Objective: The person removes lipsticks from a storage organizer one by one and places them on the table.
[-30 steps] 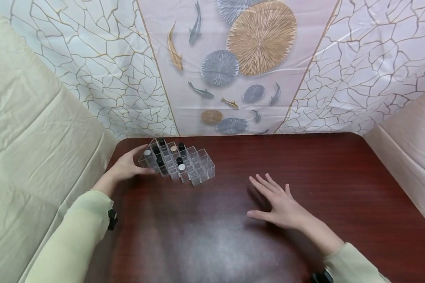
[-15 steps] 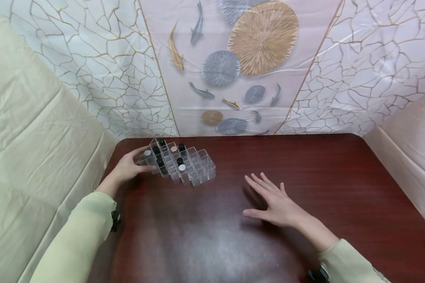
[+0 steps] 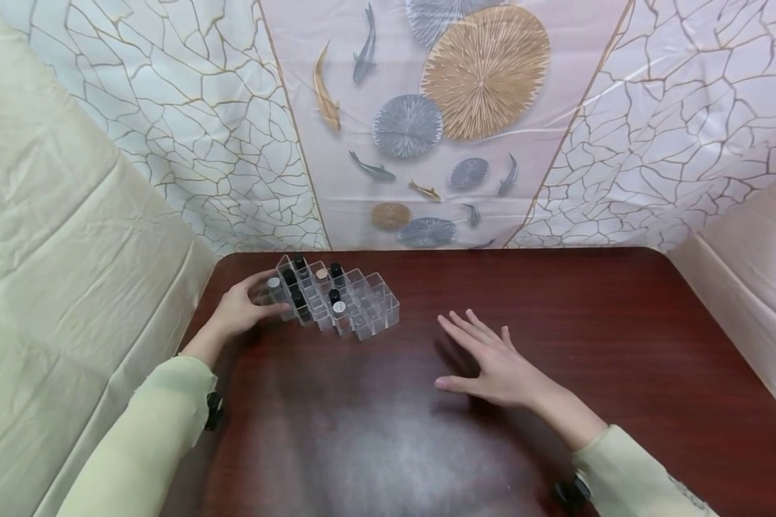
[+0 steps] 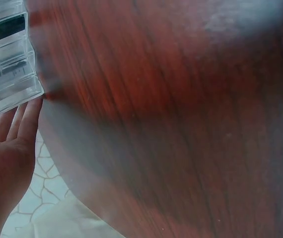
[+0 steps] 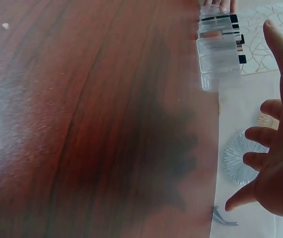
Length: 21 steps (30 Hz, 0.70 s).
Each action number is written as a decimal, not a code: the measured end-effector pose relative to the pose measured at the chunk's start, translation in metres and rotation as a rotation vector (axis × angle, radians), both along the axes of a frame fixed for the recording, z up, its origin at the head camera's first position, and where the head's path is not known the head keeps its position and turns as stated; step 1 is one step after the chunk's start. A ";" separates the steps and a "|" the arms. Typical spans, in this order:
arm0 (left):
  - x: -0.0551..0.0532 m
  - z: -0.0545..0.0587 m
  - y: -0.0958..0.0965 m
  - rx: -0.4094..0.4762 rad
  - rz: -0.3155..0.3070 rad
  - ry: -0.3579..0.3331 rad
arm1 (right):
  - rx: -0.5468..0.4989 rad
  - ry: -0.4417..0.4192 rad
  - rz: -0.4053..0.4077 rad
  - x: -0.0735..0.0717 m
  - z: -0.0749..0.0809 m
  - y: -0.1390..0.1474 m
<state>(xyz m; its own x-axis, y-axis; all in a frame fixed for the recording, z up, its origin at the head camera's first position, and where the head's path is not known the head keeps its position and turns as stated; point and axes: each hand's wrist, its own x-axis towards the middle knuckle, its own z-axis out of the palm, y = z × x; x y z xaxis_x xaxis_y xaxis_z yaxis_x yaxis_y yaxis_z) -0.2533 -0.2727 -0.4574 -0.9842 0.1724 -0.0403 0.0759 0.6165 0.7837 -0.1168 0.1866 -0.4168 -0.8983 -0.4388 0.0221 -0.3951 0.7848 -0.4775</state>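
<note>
A clear plastic nail polish rack with stepped compartments stands at the far left of the table. Several small bottles with black, white and pinkish caps sit in it, mostly toward its left half. My left hand grips the rack's left end, thumb on the near side and fingers round the far side. In the left wrist view the fingers lie along the end of the clear rack. My right hand hovers over the table to the right of the rack, fingers spread, holding nothing; its shadow falls below.
The dark red-brown wooden table has rounded far corners. A patterned cloth hangs behind its far edge. Pale padded panels flank the left and right sides.
My right hand has drifted slightly left. The left hand keeps its hold on the rack, which shows hardly any movement; the whole view has shifted a little.
</note>
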 end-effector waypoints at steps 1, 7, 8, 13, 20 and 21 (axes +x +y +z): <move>0.001 0.000 0.000 -0.004 0.005 0.004 | -0.001 -0.002 0.006 -0.001 0.000 -0.001; 0.008 0.000 0.006 -0.025 0.022 0.028 | -0.044 -0.022 0.022 -0.011 0.005 -0.005; 0.010 0.000 0.007 -0.026 0.026 0.033 | -0.052 -0.025 0.025 -0.012 0.006 -0.006; 0.017 0.000 0.016 -0.041 0.056 0.061 | -0.069 -0.038 0.037 -0.018 0.009 -0.009; 0.023 0.000 0.030 -0.072 0.081 0.096 | -0.083 -0.022 0.043 -0.024 0.010 -0.008; 0.024 0.000 0.032 -0.080 0.080 0.102 | -0.086 -0.019 0.043 -0.025 0.010 -0.007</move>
<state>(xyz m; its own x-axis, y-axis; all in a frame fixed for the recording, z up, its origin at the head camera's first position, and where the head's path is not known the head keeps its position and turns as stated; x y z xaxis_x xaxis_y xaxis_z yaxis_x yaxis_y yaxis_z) -0.2297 -0.2410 -0.4579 -0.9944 0.0932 0.0499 0.1004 0.6841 0.7225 -0.1413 0.1794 -0.4065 -0.8792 -0.4744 0.0447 -0.4182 0.7232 -0.5496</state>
